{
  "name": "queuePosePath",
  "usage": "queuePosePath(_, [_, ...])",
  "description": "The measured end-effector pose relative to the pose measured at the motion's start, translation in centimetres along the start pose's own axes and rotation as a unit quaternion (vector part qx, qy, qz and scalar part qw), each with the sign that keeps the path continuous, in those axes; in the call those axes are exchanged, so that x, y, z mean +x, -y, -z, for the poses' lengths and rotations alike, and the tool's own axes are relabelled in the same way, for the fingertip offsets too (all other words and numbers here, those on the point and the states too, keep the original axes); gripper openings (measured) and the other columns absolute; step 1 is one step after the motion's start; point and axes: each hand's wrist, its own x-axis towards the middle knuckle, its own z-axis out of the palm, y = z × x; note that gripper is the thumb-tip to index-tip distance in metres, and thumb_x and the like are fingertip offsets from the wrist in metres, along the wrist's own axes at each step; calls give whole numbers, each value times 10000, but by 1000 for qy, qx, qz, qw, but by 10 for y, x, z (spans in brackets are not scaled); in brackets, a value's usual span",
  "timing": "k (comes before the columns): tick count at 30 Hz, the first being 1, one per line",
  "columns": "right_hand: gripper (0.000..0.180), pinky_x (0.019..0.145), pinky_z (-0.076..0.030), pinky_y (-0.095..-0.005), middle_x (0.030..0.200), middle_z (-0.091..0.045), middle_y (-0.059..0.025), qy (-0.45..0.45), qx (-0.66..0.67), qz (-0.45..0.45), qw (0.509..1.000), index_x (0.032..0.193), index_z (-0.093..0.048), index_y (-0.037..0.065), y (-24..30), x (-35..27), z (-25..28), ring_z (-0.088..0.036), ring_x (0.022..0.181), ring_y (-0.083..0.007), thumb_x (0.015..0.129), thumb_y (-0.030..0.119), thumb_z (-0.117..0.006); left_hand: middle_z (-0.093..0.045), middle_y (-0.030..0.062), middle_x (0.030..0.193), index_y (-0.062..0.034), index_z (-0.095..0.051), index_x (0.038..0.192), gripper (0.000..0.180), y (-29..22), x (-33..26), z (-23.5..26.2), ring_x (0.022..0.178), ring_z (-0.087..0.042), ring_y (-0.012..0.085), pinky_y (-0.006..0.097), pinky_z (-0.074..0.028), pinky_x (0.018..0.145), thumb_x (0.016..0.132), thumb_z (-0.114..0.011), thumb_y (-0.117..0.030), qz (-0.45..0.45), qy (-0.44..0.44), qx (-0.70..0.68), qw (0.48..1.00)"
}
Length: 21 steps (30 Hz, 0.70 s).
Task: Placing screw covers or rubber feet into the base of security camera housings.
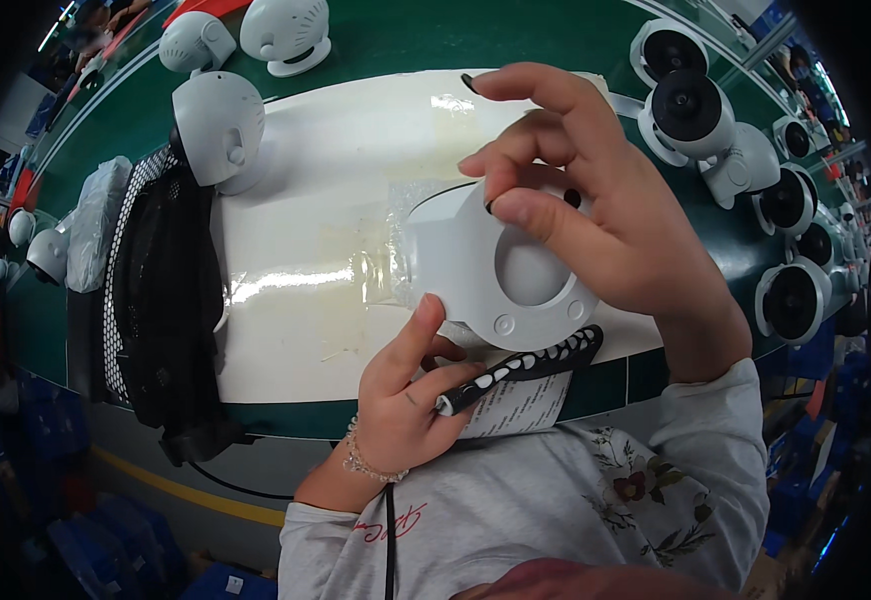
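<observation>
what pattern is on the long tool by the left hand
The tool is black with rounded white patches, seen in the head view.

The person's left hand (406, 390) grips the lower left edge of a rounded white plastic housing (448, 260), just beside a black-and-white patterned rod-shaped handle (526, 368). The right hand (611, 205) curls over the housing. White cameras with round black faces (693, 112) stand rightward on the green table (406, 38).

The housing (451, 262) is smooth matt plastic — the board (286, 340) glossy
</observation>
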Motion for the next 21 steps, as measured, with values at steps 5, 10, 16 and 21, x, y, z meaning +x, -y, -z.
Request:
queuePosePath(5, [550, 909, -347, -363, 977, -564, -102, -33, -196, 59, 978, 1253, -277, 34, 12, -12, 1, -538, 1020, -230, 768, -7, -534, -234, 237, 1352, -4, -564, 788, 279, -1, 0, 0, 728, -594, 189, 260, -498, 607, 557, -712, 49, 3, -1, -17, 1000])
queuePosePath(10, [438, 986, -231, -461, 1182, -489, -170, -21, -370, 126, 920, 1152, -390, 27, 21, -31, -4, -472, 1110, -320, 757, 44, -577, -233, 244, 1349, -1, -560, 783, 275, 0, 0, 1, 721, -593, 188, 261, -500, 609, 559, -710, 53, 7, 2, -18, 1000])
queuePosePath(16, [116, 982, -233, -469, 1273, -367, -235, -44, -275, 114, 954, 817, -524, 39, 12, -43, -13, -237, 1249, -409, 756, 107, -596, -291, 246, 1319, 12, -574, 772, 255, -3, 3, -1, 689, -594, 193, 265, -492, 594, 536, -658, 59, 16, -21, -28, 999])
queuePosePath(21, [106, 993, -171, -457, 1311, -335, -215, -7, -267, 59, 962, 770, -525, 50, 13, -46, -19, -202, 1274, -376, 796, 148, -554, -236, 256, 1344, -3, -552, 790, 290, -1, 2, -2, 708, -591, 186, 273, -495, 614, 559, -718, 52, 9, -12, -28, 999])
